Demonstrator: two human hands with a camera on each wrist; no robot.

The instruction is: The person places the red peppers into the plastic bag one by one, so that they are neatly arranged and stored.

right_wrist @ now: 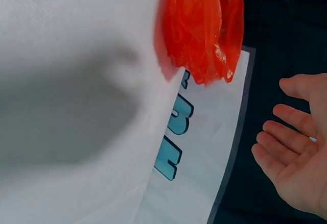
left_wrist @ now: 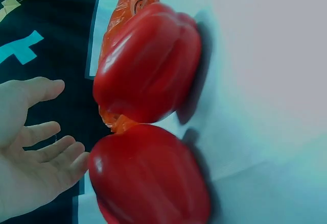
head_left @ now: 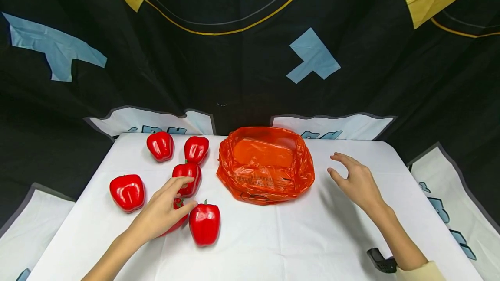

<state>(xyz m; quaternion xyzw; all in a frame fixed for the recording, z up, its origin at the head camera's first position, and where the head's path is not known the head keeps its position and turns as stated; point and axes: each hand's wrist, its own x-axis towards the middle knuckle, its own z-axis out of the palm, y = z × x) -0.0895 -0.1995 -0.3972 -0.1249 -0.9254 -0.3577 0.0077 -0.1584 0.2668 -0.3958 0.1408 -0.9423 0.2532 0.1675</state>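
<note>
My left hand [head_left: 166,207] hovers over the group of red bell peppers on the left, fingers extended and thumb spread. Below it, a bell pepper [head_left: 177,224] is partly hidden by the hand. Just right of the thumb stands another bell pepper [head_left: 205,223], and a third bell pepper [head_left: 189,176] lies beyond the fingertips. In the left wrist view the palm faces two peppers, with nothing held. An orange plastic bag [head_left: 265,166] sits with its mouth spread wide at mid-table. To its right, my right hand [head_left: 357,183] is raised above the cloth, fingers loosely bent and holding nothing.
More bell peppers lie at the far left: one pepper [head_left: 160,146] near the back edge, one pepper [head_left: 196,149] beside it, and one pepper [head_left: 127,192] to the left. A white cloth [head_left: 312,237] covers the table. Behind hangs a black patterned curtain [head_left: 242,68].
</note>
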